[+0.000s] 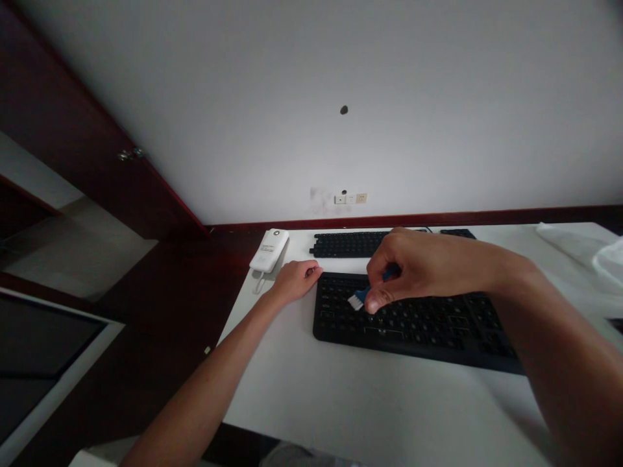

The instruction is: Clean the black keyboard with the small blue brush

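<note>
A black keyboard [418, 351] with its keycaps off lies on the white table [370, 395], its switches and bare wire frames showing. My right hand [396, 269] pinches a small brush [359, 298] with a blue handle and white bristles. The bristles point down at the left half of the keyboard; whether they touch it I cannot tell. At the keyboard's upper left corner, my left hand [296, 280] has its fingers curled in against the edge. Behind the keyboard, black keycaps [346, 245] are laid out in rows, partly hidden by my right hand.
A white power bank [268, 251] with a short cable stands at the table's back left corner. Crumpled white plastic [579, 250] lies at the right. Wall sockets [350, 199] sit behind the table. Left of it is dark floor and an open door [97, 130].
</note>
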Demonstrator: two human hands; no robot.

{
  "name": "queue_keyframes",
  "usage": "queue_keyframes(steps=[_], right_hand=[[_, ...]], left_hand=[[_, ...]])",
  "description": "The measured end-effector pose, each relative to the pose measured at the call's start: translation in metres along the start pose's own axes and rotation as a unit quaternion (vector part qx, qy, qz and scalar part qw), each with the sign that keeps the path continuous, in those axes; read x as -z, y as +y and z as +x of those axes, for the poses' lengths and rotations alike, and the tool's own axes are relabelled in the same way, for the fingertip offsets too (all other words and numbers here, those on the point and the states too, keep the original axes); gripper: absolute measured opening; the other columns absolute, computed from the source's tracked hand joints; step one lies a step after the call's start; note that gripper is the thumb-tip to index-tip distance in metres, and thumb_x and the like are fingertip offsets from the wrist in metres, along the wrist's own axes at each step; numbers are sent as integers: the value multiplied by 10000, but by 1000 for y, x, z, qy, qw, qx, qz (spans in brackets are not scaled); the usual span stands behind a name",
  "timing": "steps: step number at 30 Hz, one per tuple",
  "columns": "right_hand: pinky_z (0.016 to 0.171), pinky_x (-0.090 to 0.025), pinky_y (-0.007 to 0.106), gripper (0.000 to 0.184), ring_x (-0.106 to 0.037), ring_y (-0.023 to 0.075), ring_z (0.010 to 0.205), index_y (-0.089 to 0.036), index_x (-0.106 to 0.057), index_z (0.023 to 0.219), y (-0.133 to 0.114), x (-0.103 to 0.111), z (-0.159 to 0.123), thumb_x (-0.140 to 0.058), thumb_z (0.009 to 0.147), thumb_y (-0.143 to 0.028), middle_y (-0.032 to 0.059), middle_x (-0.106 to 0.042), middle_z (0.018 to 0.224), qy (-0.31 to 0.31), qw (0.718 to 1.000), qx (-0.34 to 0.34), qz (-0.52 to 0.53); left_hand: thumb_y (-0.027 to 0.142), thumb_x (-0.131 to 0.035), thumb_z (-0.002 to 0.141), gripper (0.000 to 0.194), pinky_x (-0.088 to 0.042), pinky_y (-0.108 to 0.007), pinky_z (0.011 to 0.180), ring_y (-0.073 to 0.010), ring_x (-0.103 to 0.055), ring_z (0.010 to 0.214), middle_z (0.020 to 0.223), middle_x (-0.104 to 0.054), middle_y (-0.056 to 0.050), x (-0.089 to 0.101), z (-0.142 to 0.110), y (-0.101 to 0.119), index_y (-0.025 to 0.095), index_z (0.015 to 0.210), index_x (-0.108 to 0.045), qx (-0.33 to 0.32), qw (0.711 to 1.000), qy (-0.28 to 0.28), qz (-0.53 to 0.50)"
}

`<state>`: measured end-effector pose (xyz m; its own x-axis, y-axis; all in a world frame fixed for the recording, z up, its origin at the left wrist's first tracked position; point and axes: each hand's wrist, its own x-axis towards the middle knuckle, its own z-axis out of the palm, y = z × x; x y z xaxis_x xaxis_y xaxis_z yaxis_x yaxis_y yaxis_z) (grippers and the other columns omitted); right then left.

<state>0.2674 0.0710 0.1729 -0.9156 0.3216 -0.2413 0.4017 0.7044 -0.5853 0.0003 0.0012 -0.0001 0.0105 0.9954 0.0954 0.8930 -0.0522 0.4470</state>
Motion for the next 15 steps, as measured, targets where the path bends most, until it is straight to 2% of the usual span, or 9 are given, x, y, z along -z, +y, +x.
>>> queue_keyframes(steps=[7,15], right_hand=[[496,-298,235,442,-478,113,548,-171,-792,773,11,3,7,-733,832,-605,-20,-593,577,-79,990,31,110],[536,-391,212,361,-612,131,616,-151,-796,766,13,4,6,-830,767,-511,6,-712,663,-83,974,82,195]], left_hand=[[450,-452,1002,372,-307,-273,631,-174,-597,690,754,-687,-24,2,-1,2,210,812,-664,3,1000,-1,3],[453,-443,1004,380,-319,-268,637,-176,-596,701,772,-694,-28,2,-1,3,212,819,-671,3,1000,0,-9]])
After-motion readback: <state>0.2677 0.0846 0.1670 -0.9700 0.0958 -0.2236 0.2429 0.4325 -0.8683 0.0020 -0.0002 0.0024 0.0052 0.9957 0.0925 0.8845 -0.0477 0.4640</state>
